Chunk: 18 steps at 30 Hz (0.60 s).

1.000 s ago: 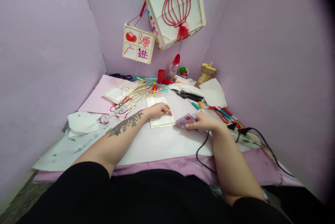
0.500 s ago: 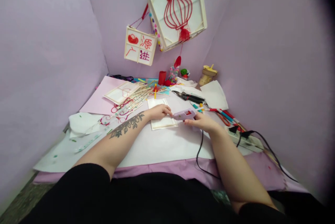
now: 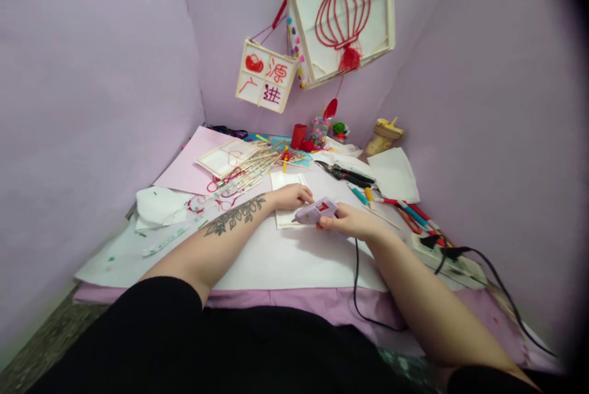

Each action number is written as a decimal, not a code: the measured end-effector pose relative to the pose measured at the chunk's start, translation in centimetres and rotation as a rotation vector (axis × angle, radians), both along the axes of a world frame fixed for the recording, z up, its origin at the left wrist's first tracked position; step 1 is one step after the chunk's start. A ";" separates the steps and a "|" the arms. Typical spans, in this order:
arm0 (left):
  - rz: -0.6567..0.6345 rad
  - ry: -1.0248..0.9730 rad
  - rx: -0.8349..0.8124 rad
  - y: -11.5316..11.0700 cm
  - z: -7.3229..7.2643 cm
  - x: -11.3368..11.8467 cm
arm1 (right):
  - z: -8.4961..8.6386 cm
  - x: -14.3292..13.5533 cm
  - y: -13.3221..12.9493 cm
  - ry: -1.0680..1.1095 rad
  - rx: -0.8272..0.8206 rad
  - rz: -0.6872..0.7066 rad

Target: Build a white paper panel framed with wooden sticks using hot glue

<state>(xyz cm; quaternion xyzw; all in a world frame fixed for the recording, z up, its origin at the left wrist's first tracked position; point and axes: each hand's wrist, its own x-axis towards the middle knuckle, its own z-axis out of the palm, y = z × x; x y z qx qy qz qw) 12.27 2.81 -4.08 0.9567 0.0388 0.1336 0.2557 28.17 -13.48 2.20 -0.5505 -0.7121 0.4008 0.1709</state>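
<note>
A purple hot glue gun [image 3: 316, 210] is gripped in my right hand [image 3: 343, 220], its nozzle pointing left and down over the near edge of a white rectangular panel [image 3: 284, 220]. Pale sticks line the edges of this panel, which lies flat on the table. My left hand [image 3: 293, 196] lies across its middle, with bent fingers closed at its right edge. The glue gun partly covers the panel's near right corner. From the gun's handle a black cord [image 3: 356, 277] runs down toward the table's front edge.
Behind lie thin sticks [image 3: 257, 164], another framed panel [image 3: 227, 158] and black-handled pruning shears [image 3: 345, 173]. Markers [image 3: 359, 193] and a power strip [image 3: 448, 262] are on the right. A large panel with a red lantern design [image 3: 343, 13] hangs above, beside a smaller lettered panel [image 3: 267, 75].
The glue gun has tilted down, and its nozzle has moved from beside my left fingers to the panel's near edge. My left hand stays on the panel. The whole view has shifted slightly.
</note>
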 end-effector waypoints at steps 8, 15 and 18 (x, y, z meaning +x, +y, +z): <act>0.036 0.038 -0.070 0.0 0.1 0.0 | 0.2 -3.2 1.0 -0.153 -0.037 -0.078; 0.024 0.027 -0.105 0.3 -0.3 0.1 | -0.2 -3.8 1.1 -0.146 -0.046 -0.132; 0.036 0.030 -0.102 0.3 -0.3 0.1 | -0.1 -4.0 1.1 -0.171 -0.046 -0.136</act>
